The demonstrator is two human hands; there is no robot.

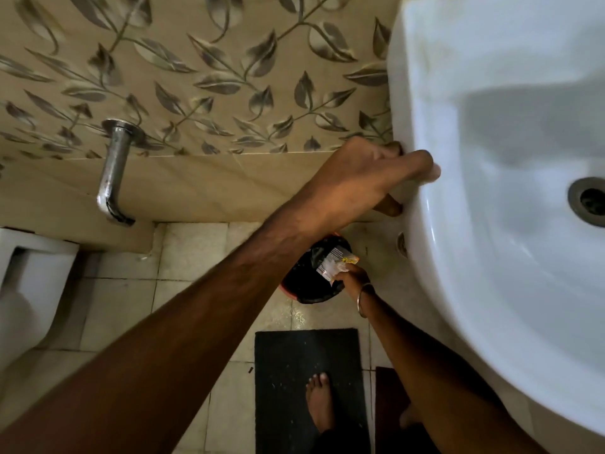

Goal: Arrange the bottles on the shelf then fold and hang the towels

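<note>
Bathroom, left hand (357,181) gripping sink rim (412,204), right hand (352,278) perhaps pinching wrapper (334,262)

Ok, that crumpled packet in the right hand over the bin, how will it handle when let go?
The packet looks like thin, creased film, so probably floppy and very light. Pinched by the right hand at one end, it sags little, suggesting it is near empty. Released, it would likely flutter rather than drop straight into the bin.
</note>
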